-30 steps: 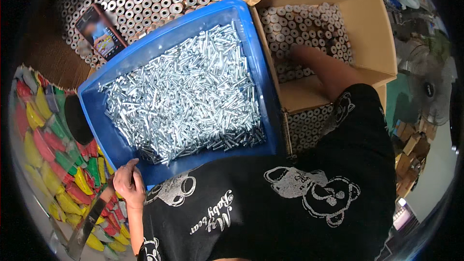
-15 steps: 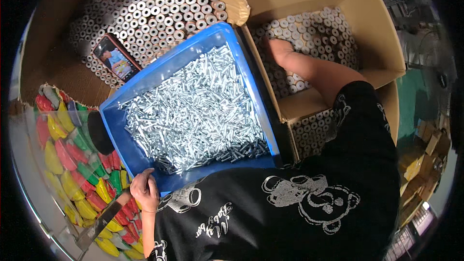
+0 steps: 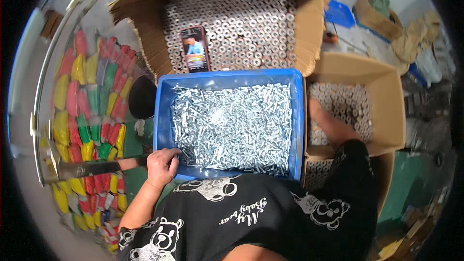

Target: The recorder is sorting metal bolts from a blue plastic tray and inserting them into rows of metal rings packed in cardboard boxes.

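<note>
While my right hand [image 3: 317, 111] is down inside the open cardboard box [image 3: 384, 79] at the right, its fingers are hidden among pale ring-ended cylinders [image 3: 360, 97], so from here I cannot tell how far its grip is open or whether it has hold of one. The cylinders it touches or is nearest to stand packed on end, with a darker gap amid them. My left hand [image 3: 162, 165] is at the near left corner of the blue bin [image 3: 232, 74], fingers bent; I cannot tell whether this grip is closed on the rim or merely resting there. Short silvery rods [image 3: 232, 128] lie in a loose, jumbled layer within the bin, between my two hands. Beyond the bin's far edge I see a larger torn carton [image 3: 311, 29] of similar cylinders, a phone [image 3: 195, 48] with its screen lit lying over them. Red, yellow and green packets [image 3: 84, 128] are heaped at my left.
</note>
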A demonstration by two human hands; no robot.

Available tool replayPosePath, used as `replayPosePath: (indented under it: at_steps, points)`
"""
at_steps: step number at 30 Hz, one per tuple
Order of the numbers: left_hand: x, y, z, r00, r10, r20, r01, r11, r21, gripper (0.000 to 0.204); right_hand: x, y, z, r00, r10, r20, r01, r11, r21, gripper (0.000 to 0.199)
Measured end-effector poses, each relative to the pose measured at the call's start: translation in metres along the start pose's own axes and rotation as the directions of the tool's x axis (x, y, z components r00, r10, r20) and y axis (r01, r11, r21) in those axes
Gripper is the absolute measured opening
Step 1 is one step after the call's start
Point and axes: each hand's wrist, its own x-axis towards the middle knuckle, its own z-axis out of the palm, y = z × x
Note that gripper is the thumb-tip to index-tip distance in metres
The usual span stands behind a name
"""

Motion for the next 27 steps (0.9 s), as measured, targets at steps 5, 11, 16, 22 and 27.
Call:
replayPosePath:
  at_steps: [5, 11, 16, 22, 27]
  points:
    - [0.003, -0.007, -0.005, 0.999, 0.009, 0.036, -0.007, 0.998, -0.057, 0.012, -0.081, -0.106, 0.066, 0.996, 0.067, -0.059, -0.071, 0.203, -0.977, 0.023]
    - [-0.001, -0.018, -0.003, 0.998, 0.055, -0.035, -0.058, 0.993, -0.102, 0.008, -0.237, -0.178, 0.239, 0.945, -0.204, 0.255, 0.315, 0.77, -0.555, 0.02]
    - [0.002, -0.021, -0.007, 0.995, 0.101, -0.019, -0.103, 0.983, -0.152, 0.006, -0.154, -0.178, 0.346, 0.761, -0.566, 0.316, -0.119, -0.6, -0.791, 0.03]
    - [-0.007, -0.037, 0.018, 0.979, 0.15, -0.141, -0.182, 0.95, -0.255, 0.008, -0.086, -0.182, 0.331, 0.799, -0.586, -0.133, -0.515, -0.555, -0.653, 0.033]
    - [-0.011, -0.039, 0.012, 0.982, 0.172, -0.073, -0.185, 0.944, -0.272, 0.009, -0.092, -0.172, 0.341, 0.742, -0.655, -0.144, -0.554, -0.479, -0.681, 0.042]
